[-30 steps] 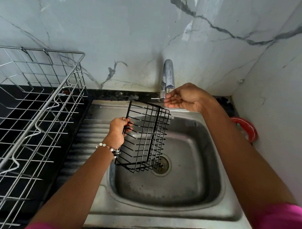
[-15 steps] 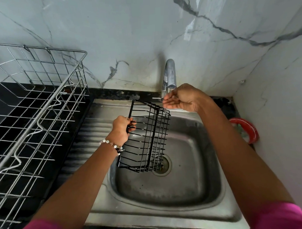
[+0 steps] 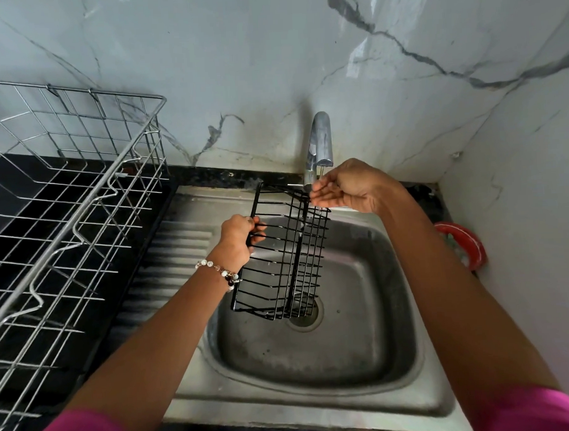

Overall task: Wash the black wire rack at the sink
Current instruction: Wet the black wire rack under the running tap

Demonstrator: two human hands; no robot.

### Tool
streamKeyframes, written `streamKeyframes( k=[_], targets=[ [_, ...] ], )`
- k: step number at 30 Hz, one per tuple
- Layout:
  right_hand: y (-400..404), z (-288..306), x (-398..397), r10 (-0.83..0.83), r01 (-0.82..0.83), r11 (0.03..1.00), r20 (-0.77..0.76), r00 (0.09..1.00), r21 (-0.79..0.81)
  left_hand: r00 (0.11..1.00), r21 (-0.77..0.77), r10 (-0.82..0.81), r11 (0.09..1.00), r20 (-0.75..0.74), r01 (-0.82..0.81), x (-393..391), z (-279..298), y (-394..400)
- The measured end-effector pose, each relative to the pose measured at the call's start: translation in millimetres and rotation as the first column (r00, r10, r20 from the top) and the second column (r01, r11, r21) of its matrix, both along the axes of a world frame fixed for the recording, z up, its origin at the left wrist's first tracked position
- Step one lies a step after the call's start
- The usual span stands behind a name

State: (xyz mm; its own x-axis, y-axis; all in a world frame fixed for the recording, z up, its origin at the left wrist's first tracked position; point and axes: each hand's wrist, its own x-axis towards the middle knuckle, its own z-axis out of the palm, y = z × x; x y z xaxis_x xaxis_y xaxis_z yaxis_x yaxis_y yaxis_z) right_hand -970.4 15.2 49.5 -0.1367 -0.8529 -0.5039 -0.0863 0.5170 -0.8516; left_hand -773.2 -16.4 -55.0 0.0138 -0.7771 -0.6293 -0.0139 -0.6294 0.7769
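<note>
The black wire rack (image 3: 288, 263) hangs upright over the steel sink basin (image 3: 315, 404), its lower end just above the drain (image 3: 304, 314). My left hand (image 3: 237, 238) grips the rack's left edge about midway up. My right hand (image 3: 350, 187) is cupped right under the spout of the chrome tap (image 3: 319, 143), by the rack's top right corner, holding nothing. A thin stream of water seems to fall past the rack's top wires.
A large steel dish rack (image 3: 66, 206) stands on the black counter at the left, beside the ribbed draining board (image 3: 174, 251). A red ring-shaped object (image 3: 465, 244) lies in the right corner. Marble walls close in the back and right.
My left hand has turned the rack a little more edge-on and shifted it slightly right. My right hand stays cupped at the tap.
</note>
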Motion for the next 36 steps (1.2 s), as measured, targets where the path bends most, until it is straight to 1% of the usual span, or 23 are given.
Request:
streamKeyframes(
  k=[3, 4, 6, 7, 10, 11, 14, 15, 18, 19, 21, 22, 23, 25, 26, 27, 29, 30, 33, 34, 36],
  targets=[
    [3.3, 2.3, -2.9, 0.026, -0.025, 1.000, 0.100, 0.995, -0.013, 1.000, -0.032, 0.028, 0.999, 0.000, -0.028, 0.6, 1.1, -1.7],
    [3.9, 3.1, -2.5, 0.024, -0.024, 1.000, 0.091, 0.996, -0.009, 0.999, -0.035, 0.034, 0.999, -0.001, -0.034, 0.9, 1.3, -1.9],
    [3.5, 2.5, -2.8, -0.006, 0.006, 1.000, 0.002, 1.000, -0.004, 0.999, -0.047, 0.050, 0.998, -0.019, -0.051, 0.9, 1.8, -1.1],
    [3.3, 2.1, -3.1, -0.014, 0.014, 1.000, -0.013, 1.000, -0.006, 0.998, -0.056, 0.062, 0.996, -0.033, -0.064, 0.8, 1.8, -0.5],
    [3.9, 1.6, -3.6, 0.022, -0.020, 1.000, 0.121, 0.992, -0.022, 0.991, -0.061, 0.101, 0.992, -0.084, -0.106, 1.4, 1.4, 2.0],
    [4.3, 1.7, -3.1, 0.027, -0.025, 1.000, 0.125, 0.992, -0.013, 0.990, -0.057, 0.108, 0.992, -0.091, -0.113, 1.6, 0.3, 2.6],
    [4.2, -0.4, -2.7, -0.016, 0.016, 1.000, -0.005, 1.000, 0.006, 0.987, -0.041, 0.115, 0.992, -0.109, -0.120, 3.6, -4.2, 3.2],
    [3.7, -1.5, -3.6, -0.017, 0.017, 1.000, 0.008, 1.000, 0.004, 0.986, -0.035, 0.117, 0.992, -0.115, -0.122, 4.1, -5.2, 3.1],
    [3.7, -2.1, -3.8, 0.031, -0.030, 1.000, 0.142, 0.989, -0.009, 0.984, -0.022, 0.128, 0.991, -0.127, -0.132, 4.2, -4.1, 3.0],
    [3.5, -1.8, -3.0, 0.027, -0.027, 1.000, 0.127, 0.992, 0.000, 0.984, -0.016, 0.127, 0.991, -0.126, -0.130, 3.6, -3.8, 2.9],
    [2.8, -3.3, -2.1, -0.016, 0.016, 1.000, 0.007, 1.000, 0.007, 0.985, -0.008, 0.117, 0.993, -0.124, -0.119, 2.3, -4.8, 2.7],
    [2.7, -4.4, -2.4, -0.023, 0.023, 1.000, -0.019, 1.000, 0.004, 0.986, -0.005, 0.113, 0.993, -0.125, -0.115, 2.0, -5.7, 2.7],
    [2.8, -5.2, -3.2, -0.012, 0.012, 1.000, 0.011, 1.000, 0.005, 0.986, -0.001, 0.112, 0.994, -0.127, -0.113, 2.1, -6.8, 2.3],
    [3.6, -5.9, -3.1, 0.026, -0.027, 1.000, 0.144, 0.989, 0.005, 0.984, 0.016, 0.119, 0.993, -0.133, -0.118, 2.9, -8.3, 1.7],
    [4.1, -5.8, -2.7, 0.030, -0.032, 0.999, 0.166, 0.986, 0.008, 0.982, 0.027, 0.124, 0.992, -0.141, -0.122, 2.8, -8.8, 2.0],
    [3.9, -5.8, -2.0, 0.016, -0.018, 1.000, 0.140, 0.990, 0.014, 0.980, 0.038, 0.132, 0.991, -0.152, -0.128, 2.7, -9.8, 2.3],
    [3.6, -6.7, -2.0, -0.028, 0.028, 1.000, 0.040, 0.999, 0.011, 0.973, 0.061, 0.152, 0.988, -0.172, -0.143, 1.8, -11.4, 3.9],
    [3.8, -6.6, -2.5, -0.032, 0.031, 0.999, 0.042, 0.999, 0.006, 0.971, 0.070, 0.160, 0.986, -0.178, -0.149, 1.4, -11.5, 4.9],
    [4.9, -5.2, -4.0, 0.026, -0.025, 1.000, 0.194, 0.981, -0.004, 0.961, 0.098, 0.186, 0.981, -0.203, -0.169, -0.7, -13.5, 4.4],
    [4.8, -4.5, -3.8, 0.027, -0.027, 1.000, 0.186, 0.982, 0.000, 0.957, 0.112, 0.200, 0.977, -0.210, -0.180, -1.9, -14.1, 4.2],
    [3.7, -4.9, -4.0, -0.016, 0.015, 1.000, 0.078, 0.997, 0.005, 0.951, 0.131, 0.223, 0.971, -0.214, -0.198, -4.3, -15.8, 4.6]
  ],
)
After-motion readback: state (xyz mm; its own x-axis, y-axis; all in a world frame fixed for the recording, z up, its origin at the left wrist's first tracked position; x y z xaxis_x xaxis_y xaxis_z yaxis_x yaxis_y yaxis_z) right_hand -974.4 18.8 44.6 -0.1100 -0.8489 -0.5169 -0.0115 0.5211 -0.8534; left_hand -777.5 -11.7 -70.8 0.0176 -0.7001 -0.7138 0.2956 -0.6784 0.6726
